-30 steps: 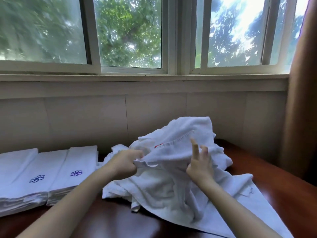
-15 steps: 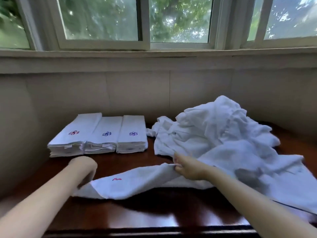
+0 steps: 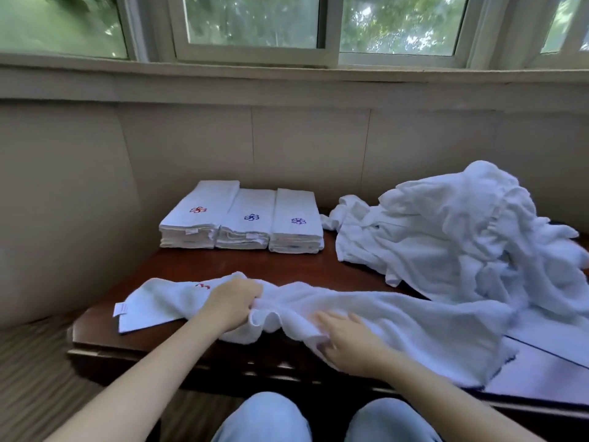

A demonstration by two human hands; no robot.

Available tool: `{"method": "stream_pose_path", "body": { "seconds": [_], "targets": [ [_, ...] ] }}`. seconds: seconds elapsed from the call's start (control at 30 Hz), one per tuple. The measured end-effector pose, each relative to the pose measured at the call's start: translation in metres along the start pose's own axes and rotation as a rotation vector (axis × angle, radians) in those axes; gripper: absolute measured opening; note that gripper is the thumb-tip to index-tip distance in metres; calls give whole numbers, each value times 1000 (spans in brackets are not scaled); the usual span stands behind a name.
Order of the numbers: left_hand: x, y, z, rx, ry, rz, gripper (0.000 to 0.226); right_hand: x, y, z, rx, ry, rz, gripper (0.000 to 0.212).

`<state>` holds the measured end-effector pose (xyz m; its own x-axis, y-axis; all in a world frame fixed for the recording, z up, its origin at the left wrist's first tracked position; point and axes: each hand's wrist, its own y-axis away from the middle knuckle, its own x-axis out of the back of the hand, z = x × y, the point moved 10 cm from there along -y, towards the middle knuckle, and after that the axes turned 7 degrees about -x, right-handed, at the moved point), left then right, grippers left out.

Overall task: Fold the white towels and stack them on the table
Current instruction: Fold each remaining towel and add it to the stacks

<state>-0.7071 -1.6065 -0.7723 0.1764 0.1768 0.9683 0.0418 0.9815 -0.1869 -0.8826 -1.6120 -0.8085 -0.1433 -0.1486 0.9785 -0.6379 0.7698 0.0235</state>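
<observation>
The white towel's right end runs into the loose pile at the far right, so where it stops is unclear. The left hand half hides its red emblem. It lies along the table's near edge, long axis left to right (tag at the left end). The left hand's fingers curl around a bunched fold. The right hand rests on the cloth, fingers nearly straight.
</observation>
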Motion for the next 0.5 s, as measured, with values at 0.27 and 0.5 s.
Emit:
{"method": "stream_pose_path", "body": {
  "seconds": [0.27,0.5],
  "targets": [
    [-32,34,65,-312,214,111,55,14,-38,22,-262,-392,244,28],
    [-24,17,4,78,55,204,45,-4,-27,33,-184,-107,98,44]
  ]
}}
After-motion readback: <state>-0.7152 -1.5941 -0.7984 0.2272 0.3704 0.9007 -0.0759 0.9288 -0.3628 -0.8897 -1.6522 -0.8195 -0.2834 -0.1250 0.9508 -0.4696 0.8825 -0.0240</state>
